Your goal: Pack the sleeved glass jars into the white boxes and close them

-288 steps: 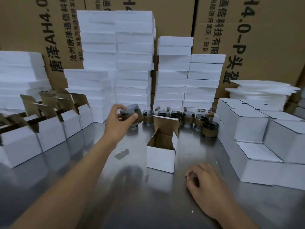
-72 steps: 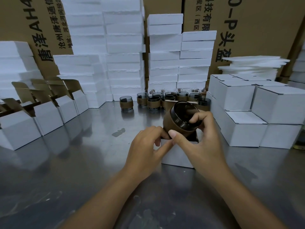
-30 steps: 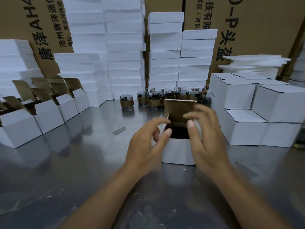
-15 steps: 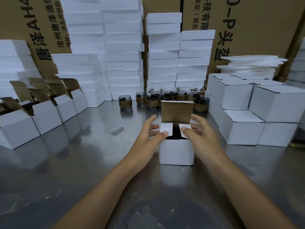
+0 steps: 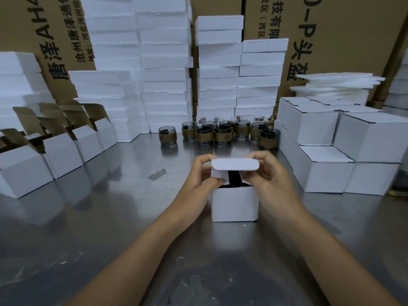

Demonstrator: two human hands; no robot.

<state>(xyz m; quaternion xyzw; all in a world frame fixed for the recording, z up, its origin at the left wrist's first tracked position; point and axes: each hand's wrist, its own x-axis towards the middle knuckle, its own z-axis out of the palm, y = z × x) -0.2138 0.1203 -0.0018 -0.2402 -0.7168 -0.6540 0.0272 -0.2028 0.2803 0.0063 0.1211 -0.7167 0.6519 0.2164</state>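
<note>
A small white box stands on the steel table in front of me. A dark sleeved jar shows through the gap under its lid. My left hand and my right hand hold the white lid flap at its two ends, folded forward over the opening. The thumbs press down the side flaps. Behind the box stand several glass jars with brown sleeves.
Open white boxes with raised brown flaps line the left side. Closed white boxes are stacked at the right. White foam blocks and large brown cartons fill the back.
The lid flap stood upright half a second ago and now bends forward over the box. Both hands moved from the side flaps up to the lid's ends.
</note>
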